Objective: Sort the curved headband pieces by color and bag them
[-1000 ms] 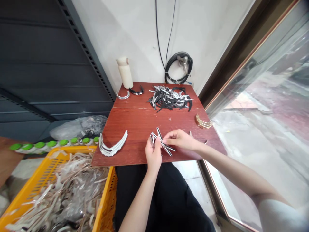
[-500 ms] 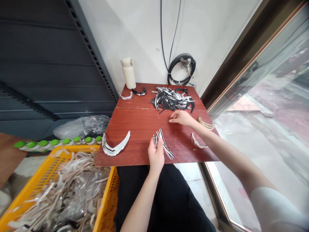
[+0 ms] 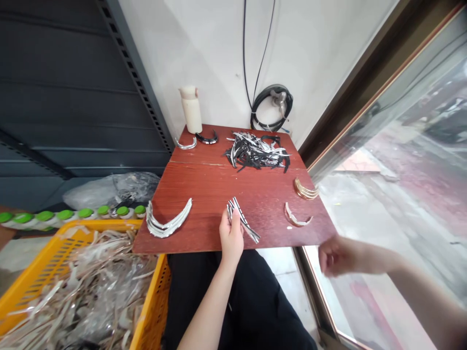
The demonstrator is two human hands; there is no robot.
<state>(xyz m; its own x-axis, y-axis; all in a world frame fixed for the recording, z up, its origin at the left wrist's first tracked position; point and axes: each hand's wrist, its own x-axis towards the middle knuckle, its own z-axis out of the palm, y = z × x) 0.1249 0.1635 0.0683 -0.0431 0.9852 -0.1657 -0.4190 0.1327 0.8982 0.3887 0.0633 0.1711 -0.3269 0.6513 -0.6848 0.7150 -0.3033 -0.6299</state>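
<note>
My left hand (image 3: 232, 238) is closed round a small bundle of black-and-silver strips (image 3: 245, 222) above the front middle of the red-brown table (image 3: 207, 189). Blurred by motion, my right hand (image 3: 337, 255) is off the table's front right corner; its fingers look curled, and whether they hold anything is hidden. A heap of black and silver strips (image 3: 257, 150) lies at the back. Curved silver strips (image 3: 168, 226) rest at the front left. On the right are curved gold strips (image 3: 305, 191) and, nearer me, a thin curved piece (image 3: 297, 221).
A cream bottle (image 3: 191, 111) stands at the back left, near a silver curve (image 3: 187, 145) and a black curve (image 3: 207, 138). Coiled cable (image 3: 255, 109) hangs on the wall. Left of the table are a yellow crate (image 3: 149, 296) of scraps and green-capped bottles (image 3: 65, 216).
My right hand has moved from over the middle of the table to beyond its front right corner. My left hand still holds the strips. The view has shifted slightly.
</note>
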